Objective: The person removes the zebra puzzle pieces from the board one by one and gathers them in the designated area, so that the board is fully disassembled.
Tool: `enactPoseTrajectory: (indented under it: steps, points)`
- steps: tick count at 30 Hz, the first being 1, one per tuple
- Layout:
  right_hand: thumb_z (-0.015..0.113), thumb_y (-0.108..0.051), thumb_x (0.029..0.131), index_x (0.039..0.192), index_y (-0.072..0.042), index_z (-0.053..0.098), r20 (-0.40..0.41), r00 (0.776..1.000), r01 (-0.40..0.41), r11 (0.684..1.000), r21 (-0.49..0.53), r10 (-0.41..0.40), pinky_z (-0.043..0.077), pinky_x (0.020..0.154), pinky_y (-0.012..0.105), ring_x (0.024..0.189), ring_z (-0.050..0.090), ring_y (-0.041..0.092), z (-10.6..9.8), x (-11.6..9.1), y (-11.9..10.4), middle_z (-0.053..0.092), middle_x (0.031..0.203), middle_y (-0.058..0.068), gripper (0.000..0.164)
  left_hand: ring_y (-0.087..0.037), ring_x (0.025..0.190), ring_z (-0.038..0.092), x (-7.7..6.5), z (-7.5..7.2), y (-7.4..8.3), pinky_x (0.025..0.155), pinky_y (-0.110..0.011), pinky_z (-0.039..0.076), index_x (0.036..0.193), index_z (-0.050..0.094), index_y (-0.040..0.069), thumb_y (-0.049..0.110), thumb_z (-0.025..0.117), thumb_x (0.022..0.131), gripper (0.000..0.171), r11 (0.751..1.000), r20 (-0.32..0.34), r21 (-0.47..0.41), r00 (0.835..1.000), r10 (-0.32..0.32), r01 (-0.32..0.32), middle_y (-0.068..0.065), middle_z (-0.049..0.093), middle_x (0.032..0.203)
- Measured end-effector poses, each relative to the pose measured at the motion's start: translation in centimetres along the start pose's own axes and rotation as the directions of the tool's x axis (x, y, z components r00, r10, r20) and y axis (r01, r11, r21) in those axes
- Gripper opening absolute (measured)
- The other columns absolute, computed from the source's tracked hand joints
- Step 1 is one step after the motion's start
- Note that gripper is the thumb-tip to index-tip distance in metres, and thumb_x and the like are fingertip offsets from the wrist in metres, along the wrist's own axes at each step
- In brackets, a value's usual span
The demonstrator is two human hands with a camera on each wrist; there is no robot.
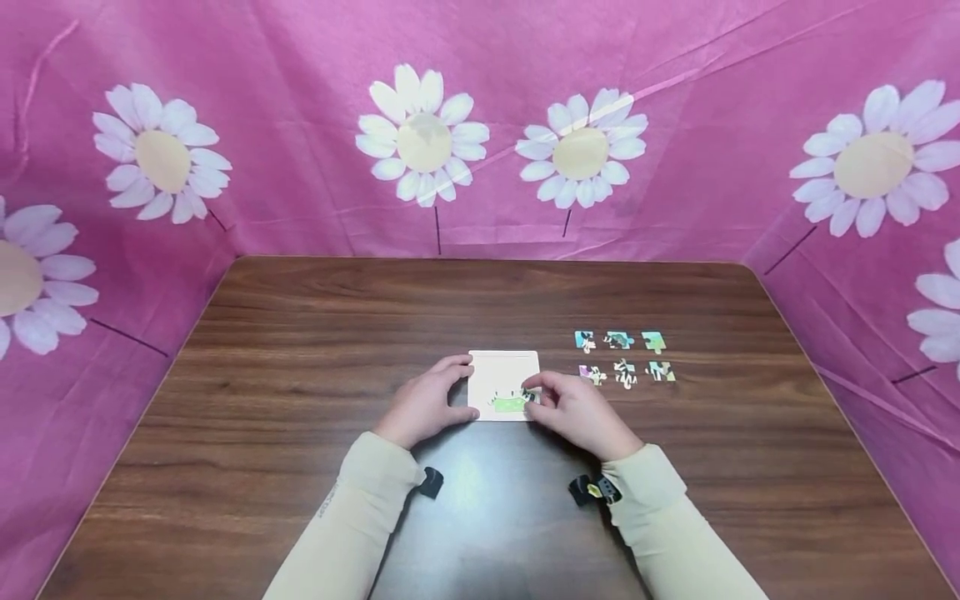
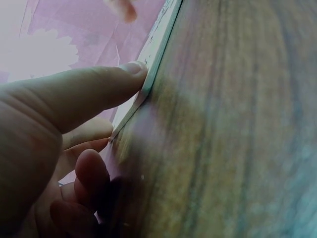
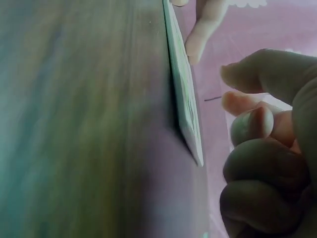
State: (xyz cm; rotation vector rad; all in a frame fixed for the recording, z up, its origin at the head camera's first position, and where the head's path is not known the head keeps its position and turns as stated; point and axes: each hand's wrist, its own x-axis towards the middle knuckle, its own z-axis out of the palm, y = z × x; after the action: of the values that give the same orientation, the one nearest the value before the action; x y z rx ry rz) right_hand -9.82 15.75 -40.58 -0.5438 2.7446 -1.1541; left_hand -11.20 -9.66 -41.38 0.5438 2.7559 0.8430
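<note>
A small white puzzle board (image 1: 504, 367) lies on the table, with green and black-and-white pieces (image 1: 510, 404) along its near side. My left hand (image 1: 429, 402) holds the board by its left side, the thumb at the near corner and fingers at the far corner. In the left wrist view the thumb (image 2: 106, 87) presses on the board's edge. My right hand (image 1: 581, 410) hovers over the board's right side, by the piece at the near right. The right wrist view shows its thumb (image 3: 247, 74) and forefinger tips slightly apart, nothing visible between them, the other fingers loosely curled.
Right of the board, several loose jigsaw pieces lie in two rows, among them a green-and-blue piece (image 1: 654, 342) and a black-and-white piece (image 1: 625, 374). The brown wooden table (image 1: 300, 333) meets a pink cloth (image 1: 495, 50) with daisies on three sides.
</note>
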Motion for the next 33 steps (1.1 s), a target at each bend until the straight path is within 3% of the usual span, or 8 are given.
enactPoseTrajectory:
  steps: [4, 10, 17, 27, 33]
  points:
    - [0.072, -0.017, 0.083, 0.107, -0.010, 0.073, 0.027, 0.999, -0.016, 0.997, -0.069, 0.018, 0.037, 0.054, 0.025, 0.053, 0.043, 0.005, 0.7, 1.0, -0.9, 0.047, 0.062, -0.010, 0.025, -0.021, 0.134, 0.051, 0.0, 0.2, 0.0, 0.099, -0.053, 0.045, 0.138, 0.060, 0.010, 0.035, 0.083, 0.080, 0.067, 1.000, -0.004, -0.001, 1.000, 0.002, -0.002, 0.002, 0.048, 0.152]
    - [0.075, -0.017, 0.080, 0.114, -0.007, 0.070, 0.147, 0.988, -0.014, 0.988, -0.155, 0.037, 0.039, 0.057, 0.024, 0.058, 0.044, 0.004, 1.4, 1.4, -1.3, 0.049, 0.066, -0.010, 0.035, -0.021, 0.134, 0.052, -0.1, 0.3, 0.1, 0.097, -0.052, 0.046, 0.137, 0.061, 0.010, 0.035, 0.083, 0.081, 0.066, 1.000, -0.004, -0.007, 1.000, 0.007, -0.007, 0.002, 0.047, 0.152]
    - [0.077, -0.016, 0.080, 0.107, -0.008, 0.067, 0.151, 0.987, -0.029, 0.989, -0.142, 0.051, 0.040, 0.056, 0.025, 0.058, 0.046, 0.005, 1.6, 1.4, -1.9, 0.050, 0.068, -0.009, 0.031, -0.022, 0.133, 0.052, -0.2, 0.1, 0.1, 0.096, -0.052, 0.046, 0.136, 0.061, 0.009, 0.033, 0.084, 0.080, 0.065, 1.000, -0.018, -0.016, 1.000, 0.006, -0.007, 0.002, 0.048, 0.151]
    - [0.077, -0.014, 0.077, 0.104, -0.011, 0.061, 0.185, 0.974, -0.113, 0.986, -0.126, 0.135, 0.040, 0.057, 0.029, 0.058, 0.048, 0.009, 1.7, 1.8, -2.2, 0.052, 0.069, -0.006, 0.032, -0.023, 0.133, 0.053, -0.3, 0.1, 0.1, 0.097, -0.054, 0.046, 0.136, 0.062, 0.009, 0.032, 0.084, 0.080, 0.064, 1.000, -0.016, -0.016, 1.000, -0.001, 0.001, 0.001, 0.048, 0.151]
    - [0.078, -0.012, 0.076, 0.099, -0.014, 0.057, 0.163, 0.981, -0.094, 0.991, -0.090, 0.108, 0.039, 0.055, 0.028, 0.057, 0.047, 0.008, 1.7, 1.6, -2.0, 0.050, 0.067, -0.007, 0.031, -0.022, 0.133, 0.052, -0.2, 0.2, 0.1, 0.097, -0.053, 0.046, 0.136, 0.062, 0.010, 0.034, 0.084, 0.080, 0.064, 1.000, -0.018, -0.010, 1.000, 0.000, 0.000, 0.002, 0.048, 0.151]
